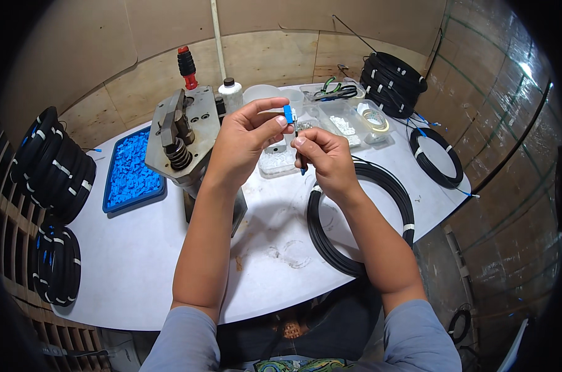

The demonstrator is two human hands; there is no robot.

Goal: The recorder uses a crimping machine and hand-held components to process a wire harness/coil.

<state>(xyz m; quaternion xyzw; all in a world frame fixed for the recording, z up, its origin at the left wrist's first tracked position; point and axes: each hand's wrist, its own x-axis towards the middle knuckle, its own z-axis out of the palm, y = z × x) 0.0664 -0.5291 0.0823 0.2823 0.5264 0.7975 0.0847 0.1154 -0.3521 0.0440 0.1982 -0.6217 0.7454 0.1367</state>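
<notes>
Above the middle of the white table (275, 235), my left hand (247, 136) pinches a small blue connector piece (288, 114) between thumb and fingers. Close below it, my right hand (326, 158) is closed on the end of a thin black cable (303, 162). A small whitish tip shows beside the blue piece; whether the two are joined I cannot tell. Under my right forearm lies a coil of black cable (315, 217) bound with white ties. Behind my hands stands a clear tray of small white parts (276, 162).
Left of my left arm stands a metal press (194, 118) with a red-and-black handle. Beside it is a blue tray (135, 203) full of blue pieces. More cable coils (51, 161) stand at left and far right (389, 84). Scissors (338, 93), tape (375, 118) and a white bottle (230, 96) are at the back.
</notes>
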